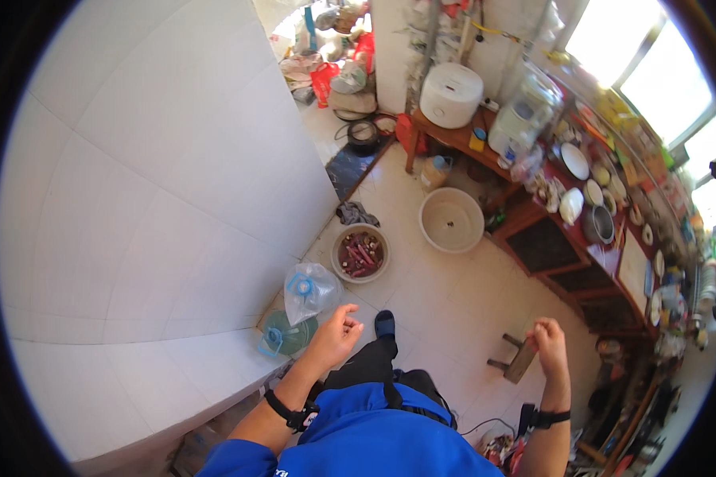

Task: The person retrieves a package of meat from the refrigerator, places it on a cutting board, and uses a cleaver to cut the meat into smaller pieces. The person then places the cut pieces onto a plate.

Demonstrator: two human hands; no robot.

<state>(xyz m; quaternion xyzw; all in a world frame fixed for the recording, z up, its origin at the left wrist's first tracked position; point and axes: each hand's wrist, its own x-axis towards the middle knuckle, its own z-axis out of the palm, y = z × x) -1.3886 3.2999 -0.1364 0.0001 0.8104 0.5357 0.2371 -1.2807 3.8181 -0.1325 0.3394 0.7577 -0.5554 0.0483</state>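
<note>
My left hand (336, 335) is raised with loosely bent fingers apart and nothing in them, below a plastic-bagged jug (310, 294) and beside a green water jug (293, 342). My right hand (547, 340) has loosely curled fingers and appears empty, overlapping in view a small wooden stool (519, 362); I cannot tell whether it touches it. A basin of reddish-purple elongated pieces (359, 254) sits on the floor ahead, beside a dark crumpled cloth (356, 213). An empty pale basin (451, 221) stands to its right. My slippered foot (384, 324) is between my hands.
A white tiled wall and ledge (135, 199) line the left. A doorway area with bags (326, 79) is ahead. A wooden bench (453, 135) holds a white appliance (451, 94); a cluttered cabinet (541, 246) runs along the right. A cable (489, 421) lies near my feet.
</note>
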